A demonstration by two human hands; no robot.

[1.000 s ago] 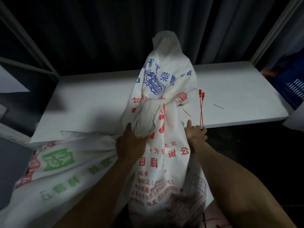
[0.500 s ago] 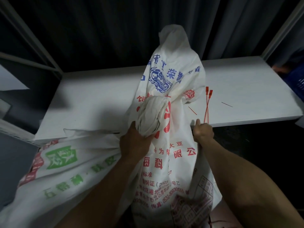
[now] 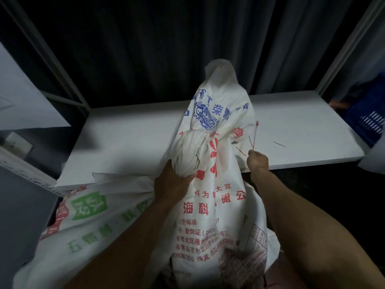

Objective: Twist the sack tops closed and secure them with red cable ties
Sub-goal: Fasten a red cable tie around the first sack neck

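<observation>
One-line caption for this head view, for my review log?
Left hand grips the twisted top of the sack; right hand pinches a red cable tie over the table.

Looks like a packing bench in a storeroom or warehouse corner: a plain white table (image 3: pixel 129 138) boxed in by grey metal posts (image 3: pixel 344 51) and dark curtains (image 3: pixel 145 49), big printed woven sacks (image 3: pixel 210 205) heaped against its front edge, and a blue slotted crate (image 3: pixel 368 119) off to the right.

The left forearm (image 3: pixel 125 236) comes in from about 7 o'clock and the right forearm (image 3: pixel 308 232) from about 5 o'clock. Both are bare, like the left hand (image 3: pixel 173 182) and right hand (image 3: pixel 257 161).
</observation>
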